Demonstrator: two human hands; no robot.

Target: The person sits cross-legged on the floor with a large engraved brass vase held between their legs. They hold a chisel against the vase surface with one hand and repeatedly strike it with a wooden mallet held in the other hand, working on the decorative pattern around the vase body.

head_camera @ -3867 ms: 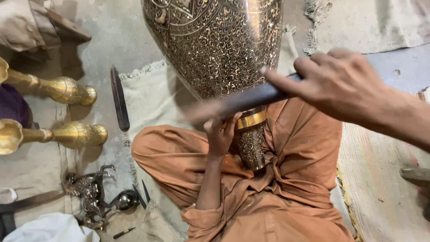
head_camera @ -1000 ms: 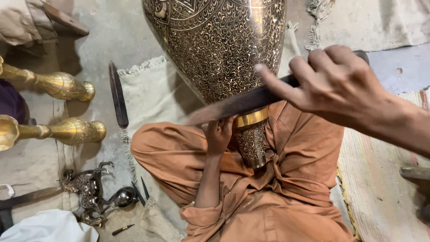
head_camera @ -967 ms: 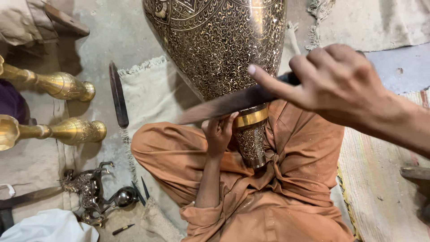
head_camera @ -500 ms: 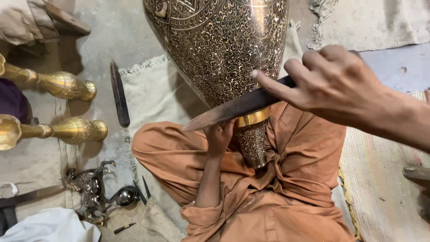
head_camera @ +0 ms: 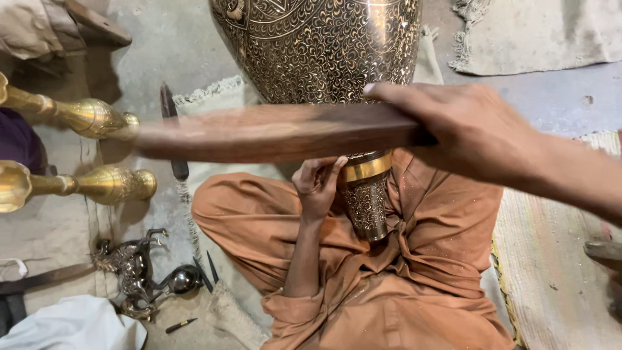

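Engraved brass vase (resting on lap), left hand fingers clenched at its neck, right hand grasping wooden mallet

A grey, dusty concrete floor fills the upper part of the view, lit softly and evenly. A pale fringed cloth mat lies on it, with another frayed beige cloth at the upper right. A striped woven rug runs along the right side. At the left (partly out of frame) sandy cloth covers the ground.
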